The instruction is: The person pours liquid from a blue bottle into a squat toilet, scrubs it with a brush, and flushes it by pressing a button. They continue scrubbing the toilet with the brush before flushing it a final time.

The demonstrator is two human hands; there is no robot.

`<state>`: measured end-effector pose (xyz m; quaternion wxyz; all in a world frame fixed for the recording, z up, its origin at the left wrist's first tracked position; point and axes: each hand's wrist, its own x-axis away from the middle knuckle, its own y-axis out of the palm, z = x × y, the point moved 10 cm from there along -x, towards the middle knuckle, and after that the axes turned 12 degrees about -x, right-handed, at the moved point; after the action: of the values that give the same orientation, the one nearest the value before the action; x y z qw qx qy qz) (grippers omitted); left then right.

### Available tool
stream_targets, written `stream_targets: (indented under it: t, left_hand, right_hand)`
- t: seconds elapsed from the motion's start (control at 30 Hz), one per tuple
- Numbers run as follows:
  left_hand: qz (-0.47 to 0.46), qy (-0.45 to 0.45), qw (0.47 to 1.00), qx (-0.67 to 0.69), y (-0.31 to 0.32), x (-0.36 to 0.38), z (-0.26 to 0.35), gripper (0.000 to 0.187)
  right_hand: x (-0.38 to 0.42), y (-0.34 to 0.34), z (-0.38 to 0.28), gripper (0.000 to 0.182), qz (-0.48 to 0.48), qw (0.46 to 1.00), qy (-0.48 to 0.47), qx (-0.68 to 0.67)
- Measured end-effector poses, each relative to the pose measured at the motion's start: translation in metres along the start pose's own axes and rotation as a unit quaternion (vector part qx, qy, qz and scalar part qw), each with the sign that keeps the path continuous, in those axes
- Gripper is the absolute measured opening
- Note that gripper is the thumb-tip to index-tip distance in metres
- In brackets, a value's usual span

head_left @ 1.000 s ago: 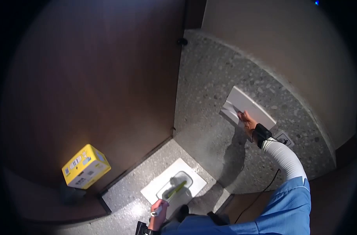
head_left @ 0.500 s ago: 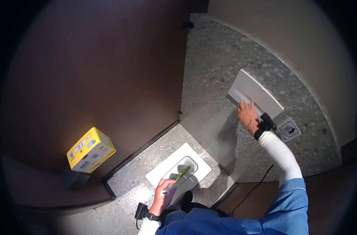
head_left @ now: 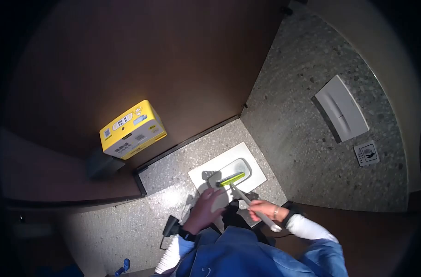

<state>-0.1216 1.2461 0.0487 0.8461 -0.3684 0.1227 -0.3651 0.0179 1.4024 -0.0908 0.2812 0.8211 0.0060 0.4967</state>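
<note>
My right hand is closed around the pale handle of a brush. The brush has a lime-green head with dark bristles and lies over the basin of a white squat toilet in the floor. Left of the handle, my left hand is open with nothing in it, its fingers stretched toward the near rim. My feet stand just below the toilet, partly hidden by my blue clothing.
A yellow and white box stands out from the brown partition at left. On the grey speckled wall at right are a white panel and a litter-bin sign. A small blue object lies at the lower left.
The brush has passed from my left hand to my right. My right hand has come down from the wall panel, and my left hand has opened. The view has turned and shifted.
</note>
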Motion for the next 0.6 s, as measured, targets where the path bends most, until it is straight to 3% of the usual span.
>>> stream_targets:
  t: [0.03, 0.07, 0.1, 0.13, 0.17, 0.2, 0.23, 0.27, 0.33, 0.43, 0.5, 0.57, 0.6]
  left_hand:
    - [-0.024, -0.057, 0.998, 0.016, -0.005, 0.016, -0.029, 0.049]
    - [-0.012, -0.088, 0.996, 0.004, -0.012, 0.037, -0.058, 0.045]
    - [-0.001, -0.118, 0.993, -0.008, -0.015, 0.062, -0.087, 0.042]
    - [0.004, -0.125, 0.992, -0.033, -0.016, 0.086, -0.112, 0.038]
    - [0.009, -0.131, 0.99, -0.06, -0.018, 0.11, -0.134, 0.034]
    - [0.007, -0.129, 0.99, -0.058, -0.02, 0.133, -0.151, 0.034]
    - [-0.012, -0.176, 0.984, -0.03, -0.018, 0.156, -0.175, 0.032]
    - [-0.032, -0.226, 0.974, -0.001, -0.014, 0.176, -0.194, 0.031]
    - [-0.052, -0.262, 0.964, -0.004, -0.018, 0.204, -0.208, 0.03]
    - [-0.059, -0.289, 0.955, -0.019, -0.035, 0.225, -0.218, 0.028]
    - [0.008, -0.336, 0.941, 0.028, -0.046, 0.237, -0.226, 0.026]
    - [0.021, -0.328, 0.944, 0.029, -0.049, 0.235, -0.227, 0.025]
    - [0.02, -0.323, 0.946, 0.022, -0.049, 0.234, -0.224, 0.025]
  right_hand:
    - [0.021, -0.016, 0.016, 0.019, 0.006, 0.999, 0.025, 0.041]
    - [0.042, -0.047, 0.04, 0.027, 0.088, 0.991, 0.049, 0.086]
    - [0.056, -0.084, 0.061, 0.046, 0.159, 0.962, 0.086, 0.204]
    - [0.037, -0.148, 0.096, 0.044, 0.043, 0.862, -0.072, 0.5]
    - [0.039, -0.205, 0.13, 0.043, 0.048, 0.618, -0.269, 0.737]
    - [0.035, -0.201, 0.136, 0.034, 0.035, 0.492, -0.038, 0.869]
    - [0.049, -0.207, 0.132, 0.029, 0.017, 0.323, 0.197, 0.925]
    - [0.041, -0.201, 0.14, 0.029, 0.014, 0.323, 0.201, 0.925]
    - [0.048, -0.204, 0.102, 0.022, 0.375, 0.524, 0.1, 0.758]
    - [0.075, -0.079, 0.076, 0.014, 0.349, 0.548, 0.074, 0.756]
    - [0.072, -0.083, 0.087, 0.014, 0.338, 0.572, 0.055, 0.745]
    - [0.057, -0.089, 0.095, 0.015, 0.316, 0.614, 0.092, 0.718]
    - [0.038, -0.104, 0.085, 0.014, 0.344, 0.595, 0.078, 0.722]
